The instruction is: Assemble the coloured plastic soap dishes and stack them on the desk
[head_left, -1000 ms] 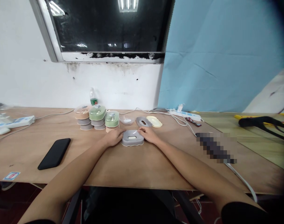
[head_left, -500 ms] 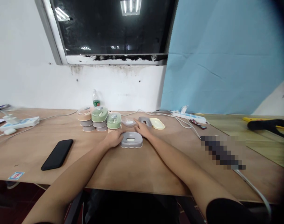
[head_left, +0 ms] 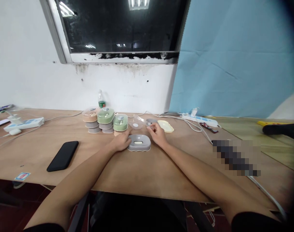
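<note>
A grey oval box point(head_left: 139, 146), like a soap dish with a pale slot in its middle, sits in front of me on the table. My left hand point(head_left: 121, 141) is closed at its left end, thumb against the rim. Behind the box, my right hand point(head_left: 157, 133) pinches the right edge of a clear plastic lid point(head_left: 135, 124). The lid is tilted, its right side raised. Partly behind my right fingers lies a grey oval piece point(head_left: 151, 121), and a cream tray-like piece point(head_left: 166, 126) is just right of it.
Stacked oval boxes with clear lids point(head_left: 105, 116) stand to the left, with a bottle point(head_left: 101, 99) behind them. A black phone point(head_left: 63, 156) lies at the left front. Power strips point(head_left: 201, 120) and white cables run along the back; a pixelated dark object point(head_left: 233, 158) lies right.
My right hand has taken hold of the clear lid, which lay flat, and raised its right side. My left hand stays at the grey box. The view has shifted slightly.
</note>
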Demonstrator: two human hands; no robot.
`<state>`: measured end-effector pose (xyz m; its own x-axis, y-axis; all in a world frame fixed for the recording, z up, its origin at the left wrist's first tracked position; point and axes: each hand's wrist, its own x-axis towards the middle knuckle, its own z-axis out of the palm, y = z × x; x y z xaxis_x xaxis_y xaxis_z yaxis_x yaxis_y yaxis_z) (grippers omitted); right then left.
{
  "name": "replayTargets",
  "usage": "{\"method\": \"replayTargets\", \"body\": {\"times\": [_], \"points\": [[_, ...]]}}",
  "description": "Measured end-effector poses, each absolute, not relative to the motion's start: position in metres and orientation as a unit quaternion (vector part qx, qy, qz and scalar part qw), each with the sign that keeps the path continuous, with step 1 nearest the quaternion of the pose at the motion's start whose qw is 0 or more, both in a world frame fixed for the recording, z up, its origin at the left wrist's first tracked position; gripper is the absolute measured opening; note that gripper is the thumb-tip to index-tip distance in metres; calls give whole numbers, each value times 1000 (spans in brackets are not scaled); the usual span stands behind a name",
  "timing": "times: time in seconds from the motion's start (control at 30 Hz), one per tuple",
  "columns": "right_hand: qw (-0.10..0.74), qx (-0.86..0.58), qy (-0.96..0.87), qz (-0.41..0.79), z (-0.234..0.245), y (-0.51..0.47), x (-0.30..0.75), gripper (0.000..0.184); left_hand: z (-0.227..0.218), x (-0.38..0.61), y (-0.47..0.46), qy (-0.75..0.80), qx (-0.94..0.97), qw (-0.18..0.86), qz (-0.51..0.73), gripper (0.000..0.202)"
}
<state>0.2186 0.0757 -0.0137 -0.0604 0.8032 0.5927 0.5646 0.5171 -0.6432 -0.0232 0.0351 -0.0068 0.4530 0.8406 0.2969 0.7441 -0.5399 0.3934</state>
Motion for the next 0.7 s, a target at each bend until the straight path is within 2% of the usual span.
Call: {"method": "replayTargets", "body": {"times": [0.27, 0.4, 0.7], "points": [[508, -456, -696, 222, -14, 46, 242, 39, -4, -12, 28, 473, 818, 96, 312, 71], [496, -462, -686, 263, -15, 52, 237, 43, 1, -14, 25, 473, 812, 66, 335, 64], [454, -476, -712, 246, -16, 59, 235, 54, 6, -19, 21, 478, 806, 48, 345, 56]]}}
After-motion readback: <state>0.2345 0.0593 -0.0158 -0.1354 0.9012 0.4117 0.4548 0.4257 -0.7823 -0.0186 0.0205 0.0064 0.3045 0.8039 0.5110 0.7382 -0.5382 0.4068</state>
